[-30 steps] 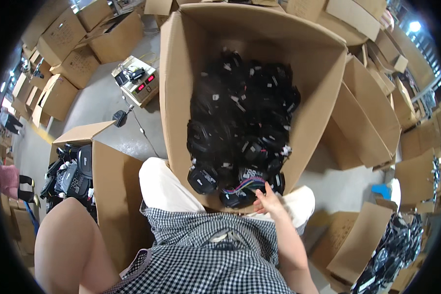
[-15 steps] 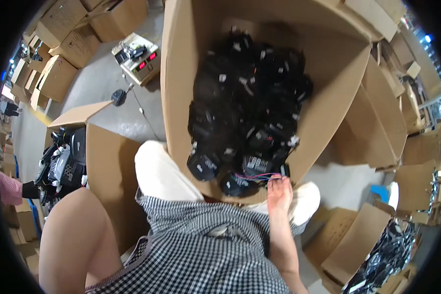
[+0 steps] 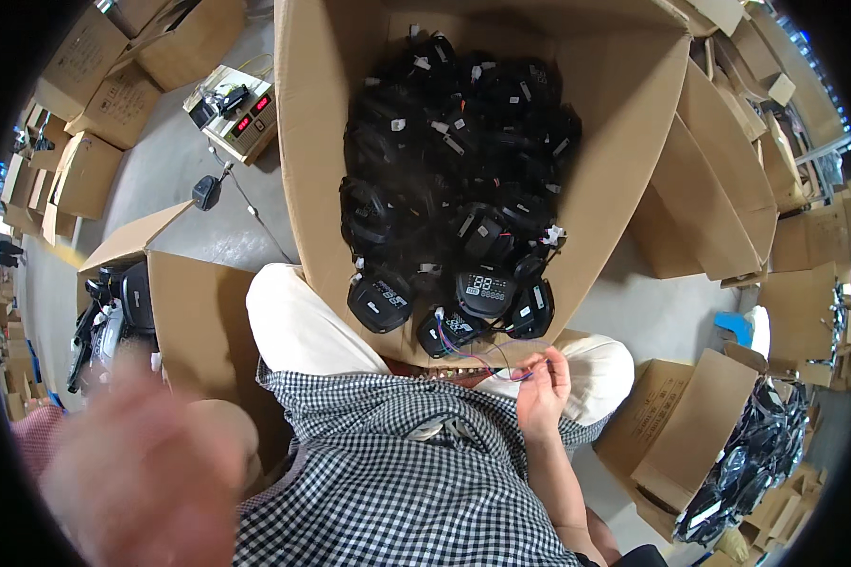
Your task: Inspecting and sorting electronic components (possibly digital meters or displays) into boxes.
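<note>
My right hand (image 3: 543, 395) is at the near edge of a large cardboard box (image 3: 624, 180). Its fingers are pinched on thin pink and blue wires (image 3: 482, 364). These wires run left to a small white connector (image 3: 439, 315) by a black display unit (image 3: 461, 327). Other black display units (image 3: 483, 292) lie heaped in the box, with cables and white plugs among them. At the lower left my left hand (image 3: 147, 463) is raised close to view and smeared by motion. Its fingers cannot be made out, nor whether it holds anything.
A scale with red digits (image 3: 241, 118) stands on the floor beyond the left side. A smaller box (image 3: 213, 312) of black parts is on my left. Another box (image 3: 676, 435) with plastic-wrapped parts stands at the right. A pink sleeve (image 3: 36, 435) shows at the left edge.
My left hand has come into view at the lower left. My right hand has drawn the wires slightly down, toward me. The view has shifted, and the other person's black-gloved hand no longer shows.
</note>
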{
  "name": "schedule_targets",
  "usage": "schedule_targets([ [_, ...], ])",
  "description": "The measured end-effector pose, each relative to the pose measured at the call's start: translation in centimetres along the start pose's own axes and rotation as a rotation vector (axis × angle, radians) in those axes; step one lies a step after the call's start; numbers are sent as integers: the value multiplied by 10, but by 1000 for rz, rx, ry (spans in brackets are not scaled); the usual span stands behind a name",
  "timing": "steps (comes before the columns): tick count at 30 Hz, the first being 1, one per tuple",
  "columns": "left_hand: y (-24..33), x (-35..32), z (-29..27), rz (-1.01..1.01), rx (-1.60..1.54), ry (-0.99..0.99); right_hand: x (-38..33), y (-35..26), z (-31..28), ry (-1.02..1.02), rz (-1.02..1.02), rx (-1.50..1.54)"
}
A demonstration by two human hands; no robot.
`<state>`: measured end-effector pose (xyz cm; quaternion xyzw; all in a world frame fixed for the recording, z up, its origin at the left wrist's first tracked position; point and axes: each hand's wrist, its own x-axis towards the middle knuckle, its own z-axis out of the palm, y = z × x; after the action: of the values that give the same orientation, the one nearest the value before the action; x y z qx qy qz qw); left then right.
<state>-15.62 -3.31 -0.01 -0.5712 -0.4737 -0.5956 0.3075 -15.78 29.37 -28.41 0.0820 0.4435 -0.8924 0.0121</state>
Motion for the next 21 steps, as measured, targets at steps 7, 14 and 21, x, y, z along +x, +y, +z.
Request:
schedule_targets([
  [7, -112, -227, 72, -2005, -287, 37, 1, -22, 17, 240, 57, 190],
  [14, -148, -302, 134, -2093, -1095, 1076, -7, -23, -1, 31, 385, 229],
  [21, -151, -258, 116, -1625, -138, 863, 14, -63, 20, -97, -94, -1759],
])
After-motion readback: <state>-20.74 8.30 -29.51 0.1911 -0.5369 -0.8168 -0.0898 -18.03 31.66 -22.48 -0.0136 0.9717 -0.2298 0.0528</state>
